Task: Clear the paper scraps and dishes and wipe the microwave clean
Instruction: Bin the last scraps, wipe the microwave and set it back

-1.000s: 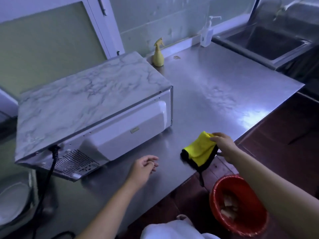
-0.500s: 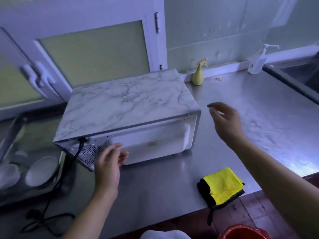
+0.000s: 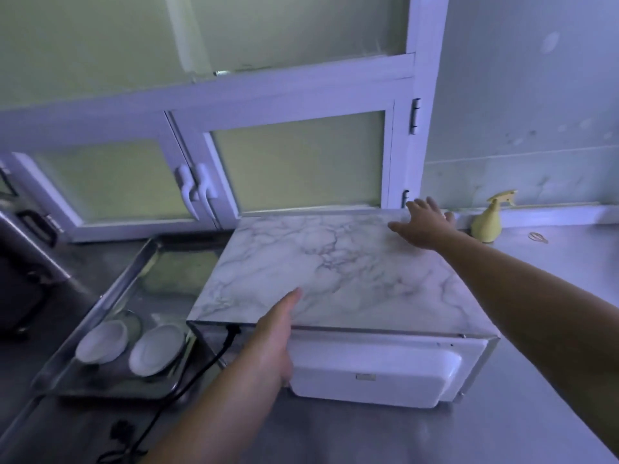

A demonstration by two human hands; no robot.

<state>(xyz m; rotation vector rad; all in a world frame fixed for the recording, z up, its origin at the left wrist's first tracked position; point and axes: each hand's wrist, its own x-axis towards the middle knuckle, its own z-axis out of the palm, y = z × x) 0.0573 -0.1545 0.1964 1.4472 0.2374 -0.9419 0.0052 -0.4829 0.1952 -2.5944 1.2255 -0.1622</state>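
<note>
Both hands have left the air in front of the microwave [image 3: 335, 279] and reached onto it, and the view has swung left and up to take in the cabinet doors [image 3: 294, 162] behind. The left hand [image 3: 274, 333] lies across the near top edge at the left, above the power cord [image 3: 201, 370], its fingers stretched forward and flat on the marbled top, gripping nothing. The right hand [image 3: 425, 226] is at the far right corner of the top, palm down and fingers spread wide, holding nothing; whether it presses the surface or hovers just over it I cannot tell. The microwave stands on the steel counter [image 3: 536, 329] with its white back panel towards the camera. Just to its left a metal tray [image 3: 110, 286] holds two white dishes [image 3: 100, 339] side by side. A yellow spray bottle [image 3: 487, 222] stands by the wall beyond the right hand.
</note>
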